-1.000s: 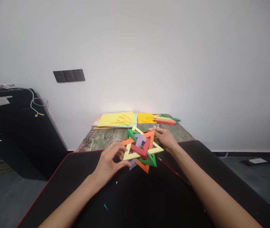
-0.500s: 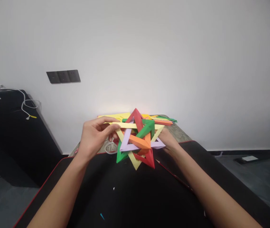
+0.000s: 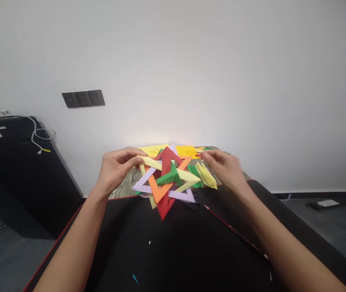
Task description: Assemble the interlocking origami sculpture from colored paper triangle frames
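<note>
A star-shaped paper model [image 3: 167,170] of interlocked red, green, orange, lilac and pale yellow frames hangs above the black mat. My left hand [image 3: 116,167] pinches a pale yellow corner at its upper left, thumb and fingers closed. Apart from the model on its right side is my right hand [image 3: 226,164], with thumb and index finger drawn together. Whether anything small is between those fingertips is too unclear to tell; coloured paper lies right behind them.
Behind the model lie yellow sheets [image 3: 188,151] and folded pale yellow strips [image 3: 207,176]. A red pencil [image 3: 236,232] and a blue scrap [image 3: 135,279] rest on the black mat [image 3: 173,251]. A black cabinet [image 3: 23,170] stands left.
My right hand has come out from behind the model and moved up and right, off it. The model has turned and shifted slightly left in my left hand. The folded strips behind now show.
</note>
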A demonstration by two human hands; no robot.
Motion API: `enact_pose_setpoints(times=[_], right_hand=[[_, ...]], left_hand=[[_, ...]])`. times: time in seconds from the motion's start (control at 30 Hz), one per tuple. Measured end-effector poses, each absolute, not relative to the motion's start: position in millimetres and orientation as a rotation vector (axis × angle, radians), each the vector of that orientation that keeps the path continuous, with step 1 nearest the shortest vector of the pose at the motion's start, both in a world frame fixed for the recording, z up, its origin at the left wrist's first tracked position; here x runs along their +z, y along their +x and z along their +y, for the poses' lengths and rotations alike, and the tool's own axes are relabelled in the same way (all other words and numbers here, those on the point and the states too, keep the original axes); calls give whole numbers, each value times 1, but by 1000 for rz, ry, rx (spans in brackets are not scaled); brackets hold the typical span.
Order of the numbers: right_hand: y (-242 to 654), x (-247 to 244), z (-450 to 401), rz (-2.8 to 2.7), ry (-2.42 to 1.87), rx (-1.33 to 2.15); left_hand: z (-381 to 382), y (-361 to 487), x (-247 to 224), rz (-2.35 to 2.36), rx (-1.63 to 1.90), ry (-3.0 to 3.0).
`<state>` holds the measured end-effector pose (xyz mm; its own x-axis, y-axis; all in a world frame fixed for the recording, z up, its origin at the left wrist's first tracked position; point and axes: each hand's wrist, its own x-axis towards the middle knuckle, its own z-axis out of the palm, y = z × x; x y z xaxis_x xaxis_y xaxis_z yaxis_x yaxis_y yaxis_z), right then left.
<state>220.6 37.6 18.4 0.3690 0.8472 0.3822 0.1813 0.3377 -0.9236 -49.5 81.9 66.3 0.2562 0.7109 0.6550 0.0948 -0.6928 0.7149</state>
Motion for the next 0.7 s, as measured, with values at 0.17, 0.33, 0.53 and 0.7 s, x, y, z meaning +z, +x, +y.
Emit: enact_pose_setpoints(times=[0.17, 0.33, 0.53, 0.7], right_hand=[[203, 38, 3, -1561, -888, 207], [181, 44, -15, -1837, -766, -12], [172, 42, -18, -1966, -627, -589], [168, 50, -36, -1776, -774, -278]], left_hand=[[103, -60, 54, 560, 1326, 1976], [112, -57, 43, 470, 1177, 1908], [106, -59, 51, 491, 1123, 2003], [88, -65, 67, 576, 1202, 2186]])
